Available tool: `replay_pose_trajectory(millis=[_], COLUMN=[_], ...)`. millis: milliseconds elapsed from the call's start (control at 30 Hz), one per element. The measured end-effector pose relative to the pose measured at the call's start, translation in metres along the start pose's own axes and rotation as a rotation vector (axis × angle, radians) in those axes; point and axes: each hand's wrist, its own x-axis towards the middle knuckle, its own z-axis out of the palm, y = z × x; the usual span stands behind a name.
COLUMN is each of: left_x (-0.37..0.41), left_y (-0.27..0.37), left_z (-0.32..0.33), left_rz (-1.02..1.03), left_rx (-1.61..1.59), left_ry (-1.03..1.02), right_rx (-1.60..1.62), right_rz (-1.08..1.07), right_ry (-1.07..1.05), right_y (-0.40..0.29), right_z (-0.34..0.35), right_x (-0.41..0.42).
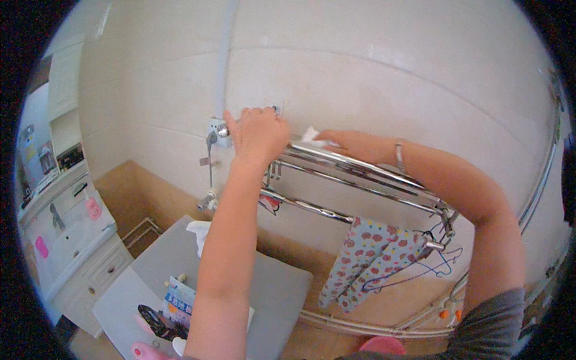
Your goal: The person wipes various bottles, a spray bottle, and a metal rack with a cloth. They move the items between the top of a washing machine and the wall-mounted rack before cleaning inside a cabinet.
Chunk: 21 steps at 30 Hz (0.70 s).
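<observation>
My left hand (261, 135) rests over the left end of a chrome towel rack (360, 166) on the tiled wall, its fingers curled on the rack's end; what they grip is hidden. A white cloth or tissue (310, 136) is held in my right hand (346, 140), just behind the rack's top rail, against the wall side. From the lower bar hangs a patterned towel (373, 256), with a blue wire hanger (443, 265) at its right. A wall socket (218, 126) with a plug in it is left of my left hand.
Below stands a grey-topped surface (279, 288) with a blue and white packet (177, 299), a black object (155, 321) and a pink bottle (146, 351). A sink cabinet (94, 274) is at the left. A pipe valve (209, 200) juts from the wall; a pink basin (382, 345) lies low.
</observation>
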Motion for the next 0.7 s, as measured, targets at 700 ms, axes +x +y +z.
replay_pose_trajectory(millis=[700], left_x=[-0.006], left_y=[-0.028], left_z=[0.015], left_rz=[-0.125], left_rx=[-0.245], left_ry=[0.352], right_rx=[0.275], right_rz=[-0.235], right_ry=[0.04], right_y=[-0.054], right_z=[-0.011], right_x=[0.105])
